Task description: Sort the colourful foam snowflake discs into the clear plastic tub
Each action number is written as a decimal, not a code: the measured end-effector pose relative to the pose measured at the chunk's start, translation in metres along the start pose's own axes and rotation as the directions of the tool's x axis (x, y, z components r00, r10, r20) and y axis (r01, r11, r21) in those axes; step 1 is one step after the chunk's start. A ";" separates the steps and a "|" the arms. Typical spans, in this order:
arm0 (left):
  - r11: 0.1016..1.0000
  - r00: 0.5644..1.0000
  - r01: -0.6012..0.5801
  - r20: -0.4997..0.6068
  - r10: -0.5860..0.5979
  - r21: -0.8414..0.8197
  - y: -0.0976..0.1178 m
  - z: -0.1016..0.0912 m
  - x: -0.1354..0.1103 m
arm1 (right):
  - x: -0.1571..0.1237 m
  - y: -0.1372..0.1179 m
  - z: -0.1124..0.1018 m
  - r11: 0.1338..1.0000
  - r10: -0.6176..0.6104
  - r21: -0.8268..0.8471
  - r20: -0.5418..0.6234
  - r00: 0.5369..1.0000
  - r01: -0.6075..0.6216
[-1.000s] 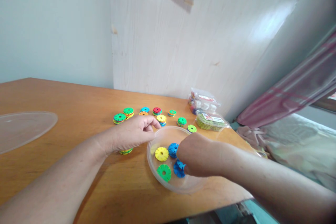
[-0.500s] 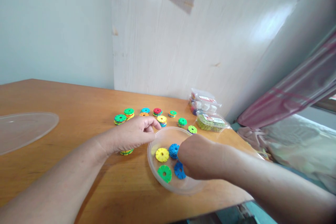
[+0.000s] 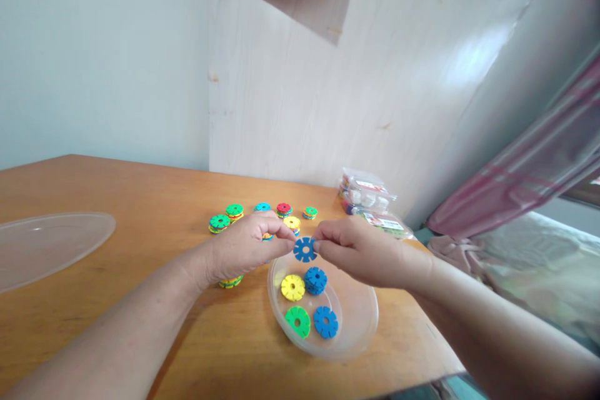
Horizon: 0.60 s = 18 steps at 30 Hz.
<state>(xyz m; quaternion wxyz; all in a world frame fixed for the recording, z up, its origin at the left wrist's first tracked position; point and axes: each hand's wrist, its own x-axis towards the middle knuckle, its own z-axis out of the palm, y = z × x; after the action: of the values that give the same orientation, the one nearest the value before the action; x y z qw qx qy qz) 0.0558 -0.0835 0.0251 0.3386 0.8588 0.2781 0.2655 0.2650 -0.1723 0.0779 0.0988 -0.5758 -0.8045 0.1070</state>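
Note:
A blue notched plastic disc (image 3: 305, 249) is held up above the far rim of a clear round bowl (image 3: 360, 325). My right hand (image 3: 365, 251) pinches the disc's right edge between thumb and finger. At its left edge, the thumb and fingers of my left hand (image 3: 250, 244) close on it too. Inside the bowl lie a yellow disc (image 3: 293, 287), a green disc (image 3: 297, 322), a blue disc (image 3: 326, 322) and a small pile of blue discs (image 3: 315, 280).
Behind the bowl stand several disc stacks, among them a green-topped stack (image 3: 219, 223) and a red-topped stack (image 3: 284, 209). Clear plastic boxes (image 3: 370, 194) sit at the back right. A round transparent lid (image 3: 51, 250) lies on the wooden table (image 3: 154, 200) at left.
My right hand has risen out of the bowl with a blue disc and come beside my left hand, which now touches the disc as well. The view has tilted up slightly.

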 end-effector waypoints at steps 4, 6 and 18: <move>1.000 1.000 -0.005 -0.020 0.005 -0.019 0.001 0.000 0.000 | 0.004 0.003 0.012 0.990 0.037 0.138 -0.006 0.999 -0.036; 0.999 0.999 0.019 -0.028 -0.020 -0.040 0.002 0.000 -0.001 | 0.004 0.003 0.016 0.996 0.006 0.086 -0.091 0.996 0.002; 0.995 0.999 0.039 -0.006 -0.040 -0.088 0.001 0.001 -0.002 | 0.001 -0.013 0.012 0.891 -0.273 -0.409 -0.140 0.952 0.195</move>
<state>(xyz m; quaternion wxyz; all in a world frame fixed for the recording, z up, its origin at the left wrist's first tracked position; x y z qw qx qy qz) 0.0555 -0.0858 0.0244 0.3802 0.8363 0.2845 0.2742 0.2498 -0.1756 0.0703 0.0719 -0.4899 -0.8598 -0.1248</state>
